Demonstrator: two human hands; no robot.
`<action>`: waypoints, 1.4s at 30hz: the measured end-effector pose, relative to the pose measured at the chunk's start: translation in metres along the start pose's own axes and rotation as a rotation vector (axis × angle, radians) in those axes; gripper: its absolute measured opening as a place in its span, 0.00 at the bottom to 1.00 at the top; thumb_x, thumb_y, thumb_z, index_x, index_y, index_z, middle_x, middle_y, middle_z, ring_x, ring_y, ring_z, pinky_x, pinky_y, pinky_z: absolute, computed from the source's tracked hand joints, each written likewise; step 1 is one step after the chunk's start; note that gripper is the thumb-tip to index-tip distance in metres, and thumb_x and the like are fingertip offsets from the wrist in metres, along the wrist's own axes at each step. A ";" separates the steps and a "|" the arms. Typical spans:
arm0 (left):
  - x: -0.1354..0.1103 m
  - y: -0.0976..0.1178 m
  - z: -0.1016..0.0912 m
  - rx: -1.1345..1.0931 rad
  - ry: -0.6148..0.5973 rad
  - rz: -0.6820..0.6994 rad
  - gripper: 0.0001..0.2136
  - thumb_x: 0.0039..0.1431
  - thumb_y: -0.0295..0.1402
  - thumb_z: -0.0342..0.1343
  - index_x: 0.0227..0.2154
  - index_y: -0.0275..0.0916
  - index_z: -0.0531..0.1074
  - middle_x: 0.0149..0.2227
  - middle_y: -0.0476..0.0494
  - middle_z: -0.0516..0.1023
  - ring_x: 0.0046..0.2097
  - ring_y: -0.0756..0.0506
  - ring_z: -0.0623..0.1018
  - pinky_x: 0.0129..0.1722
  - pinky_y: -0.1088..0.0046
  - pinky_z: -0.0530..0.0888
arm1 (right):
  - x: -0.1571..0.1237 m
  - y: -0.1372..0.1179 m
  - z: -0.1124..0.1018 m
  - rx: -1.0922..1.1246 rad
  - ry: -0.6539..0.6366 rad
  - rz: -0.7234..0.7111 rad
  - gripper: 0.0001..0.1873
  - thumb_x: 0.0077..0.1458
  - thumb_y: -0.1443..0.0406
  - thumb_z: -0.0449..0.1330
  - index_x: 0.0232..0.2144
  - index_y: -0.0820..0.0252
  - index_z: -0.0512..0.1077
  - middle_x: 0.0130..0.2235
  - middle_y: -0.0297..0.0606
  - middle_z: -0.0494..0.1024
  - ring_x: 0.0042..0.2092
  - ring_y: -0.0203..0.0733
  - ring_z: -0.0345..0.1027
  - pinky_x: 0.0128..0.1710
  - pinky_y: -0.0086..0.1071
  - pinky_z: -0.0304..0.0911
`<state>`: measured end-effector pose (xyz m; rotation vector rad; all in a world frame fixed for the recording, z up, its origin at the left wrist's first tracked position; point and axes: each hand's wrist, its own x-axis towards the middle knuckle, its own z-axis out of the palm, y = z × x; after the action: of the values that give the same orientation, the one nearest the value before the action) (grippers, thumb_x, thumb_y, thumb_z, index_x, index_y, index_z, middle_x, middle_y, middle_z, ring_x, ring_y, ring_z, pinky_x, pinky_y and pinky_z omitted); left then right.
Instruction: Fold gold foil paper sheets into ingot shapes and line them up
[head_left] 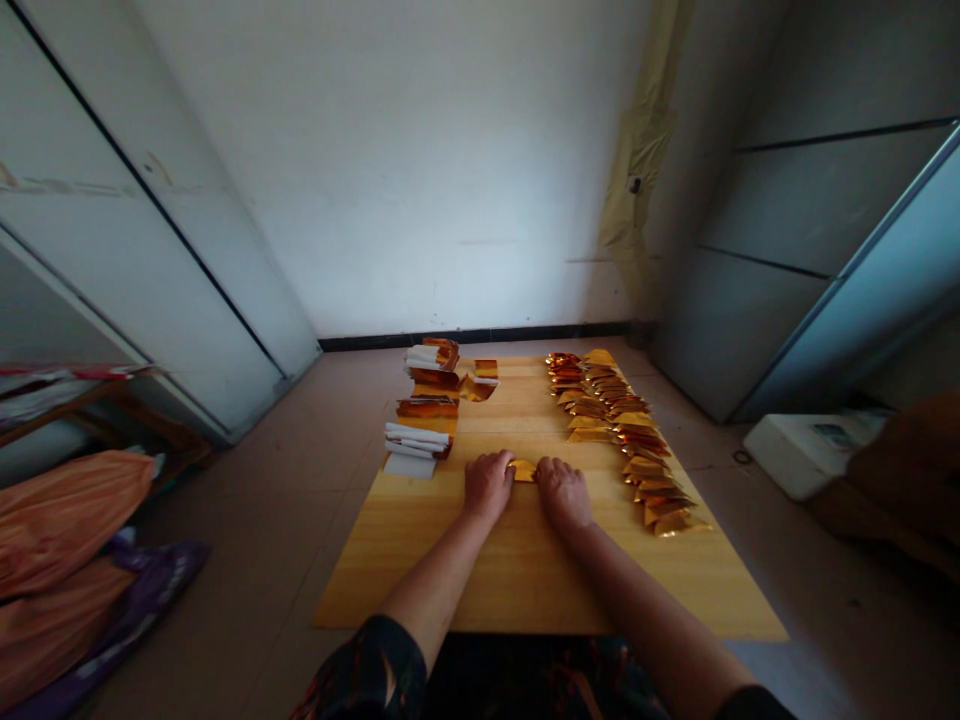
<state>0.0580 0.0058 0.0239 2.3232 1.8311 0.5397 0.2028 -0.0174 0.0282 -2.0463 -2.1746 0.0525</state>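
Note:
Between my two hands, just over the middle of the wooden board (517,570), is a small piece of folded gold foil paper (523,470). My left hand (489,484) is closed on its left end, and my right hand (564,490) grips the right end. The fingertips are partly hidden behind the knuckles. To the left lie stacks of foil paper sheets (427,408), some with the white side showing. Two rows of folded gold foil pieces (652,460) overlap along the board's right side.
A white wall (450,180) rises behind the board. On the left are pale cabinet doors (150,220) and orange bags (67,520) on the floor. To the right stand a grey cabinet (757,230) and a white box (795,455).

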 end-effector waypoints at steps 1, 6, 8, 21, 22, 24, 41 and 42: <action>0.000 0.000 0.000 0.013 0.001 0.010 0.08 0.59 0.33 0.51 0.41 0.44 0.71 0.38 0.46 0.77 0.43 0.45 0.74 0.42 0.70 0.64 | 0.000 0.000 0.000 -0.003 0.000 -0.003 0.07 0.62 0.65 0.49 0.37 0.60 0.66 0.38 0.42 0.74 0.41 0.42 0.68 0.36 0.32 0.52; 0.001 -0.001 0.001 0.078 -0.002 0.037 0.08 0.60 0.34 0.50 0.41 0.44 0.71 0.37 0.45 0.76 0.41 0.45 0.74 0.39 0.69 0.63 | -0.001 -0.002 -0.002 -0.003 -0.007 0.000 0.06 0.62 0.65 0.49 0.38 0.60 0.66 0.38 0.43 0.73 0.41 0.42 0.67 0.36 0.33 0.52; 0.002 -0.001 0.002 0.093 -0.004 0.048 0.08 0.60 0.34 0.50 0.41 0.44 0.70 0.37 0.45 0.76 0.41 0.45 0.74 0.39 0.69 0.63 | -0.001 -0.003 -0.003 -0.004 -0.015 0.003 0.06 0.62 0.65 0.50 0.39 0.59 0.66 0.38 0.43 0.73 0.41 0.42 0.67 0.36 0.33 0.52; 0.004 -0.008 0.000 0.135 0.007 0.128 0.09 0.58 0.37 0.53 0.41 0.45 0.70 0.37 0.46 0.74 0.42 0.44 0.72 0.39 0.69 0.61 | -0.004 0.000 -0.003 -0.010 -0.002 -0.030 0.09 0.62 0.68 0.47 0.38 0.58 0.67 0.39 0.41 0.73 0.41 0.41 0.65 0.36 0.32 0.50; 0.004 -0.008 -0.001 0.128 0.007 0.146 0.08 0.59 0.37 0.52 0.40 0.45 0.70 0.37 0.46 0.73 0.42 0.45 0.72 0.39 0.69 0.61 | -0.004 0.001 -0.004 -0.003 -0.001 -0.026 0.08 0.62 0.67 0.48 0.38 0.57 0.67 0.39 0.40 0.72 0.42 0.41 0.65 0.36 0.32 0.50; 0.004 -0.009 -0.002 0.113 0.002 0.183 0.07 0.60 0.37 0.51 0.38 0.46 0.72 0.37 0.46 0.73 0.42 0.45 0.71 0.38 0.69 0.61 | -0.005 0.003 -0.005 0.012 0.005 -0.017 0.08 0.62 0.66 0.49 0.37 0.57 0.68 0.39 0.40 0.72 0.42 0.41 0.64 0.36 0.32 0.50; -0.004 -0.025 -0.009 0.026 -0.043 0.298 0.11 0.58 0.31 0.52 0.39 0.52 0.75 0.37 0.47 0.72 0.44 0.46 0.69 0.42 0.66 0.60 | 0.004 0.020 -0.009 0.189 -0.039 -0.068 0.08 0.59 0.68 0.52 0.34 0.58 0.72 0.38 0.38 0.74 0.42 0.38 0.66 0.38 0.27 0.54; -0.005 -0.024 -0.011 0.041 -0.047 0.295 0.10 0.58 0.31 0.52 0.39 0.52 0.75 0.37 0.47 0.72 0.44 0.45 0.69 0.42 0.66 0.60 | 0.005 0.020 -0.010 0.184 -0.036 -0.082 0.08 0.58 0.69 0.52 0.34 0.58 0.72 0.38 0.39 0.74 0.42 0.38 0.66 0.38 0.27 0.54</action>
<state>0.0314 0.0055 0.0253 2.6274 1.5014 0.4808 0.2235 -0.0119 0.0359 -1.8692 -2.1822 0.2715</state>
